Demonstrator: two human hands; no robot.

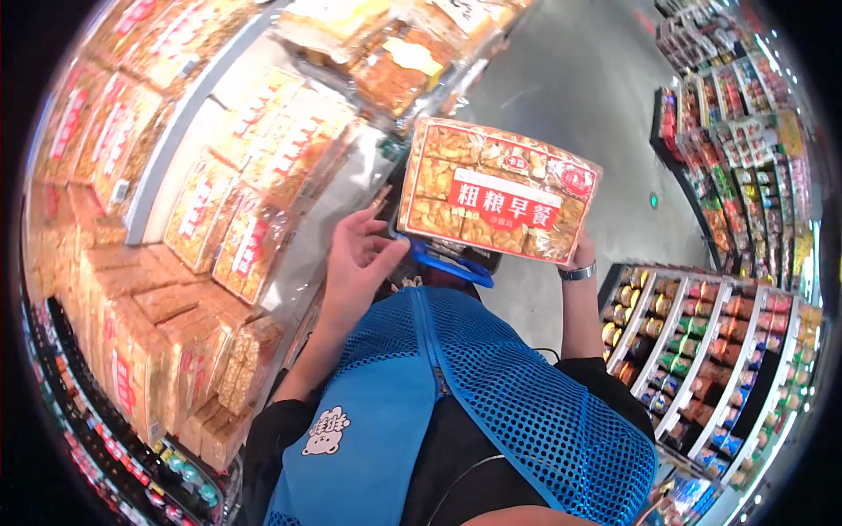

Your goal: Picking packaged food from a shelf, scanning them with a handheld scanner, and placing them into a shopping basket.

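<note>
A flat rectangular pack of snack pastries (pixel 500 188), clear-wrapped with red print, is held up in front of me. My right hand (pixel 582 249) grips its lower right corner; most of the fingers are hidden behind the pack. On that wrist is a metal-banded watch (pixel 577 273). My left hand (pixel 358 256) is just left of the pack and apart from it, with thumb and loosely bent fingers spread and nothing visible in them. A blue cart handle (pixel 449 263) shows below the pack, close to my left thumb.
Similar large packs (pixel 246 237) stand in a shelf display on my left, with stacked packs (pixel 132 351) nearer. More bagged pastries (pixel 399 66) lie ahead. To the right, beyond the grey floor (pixel 561 79), are racks of packaged goods (pixel 710 351).
</note>
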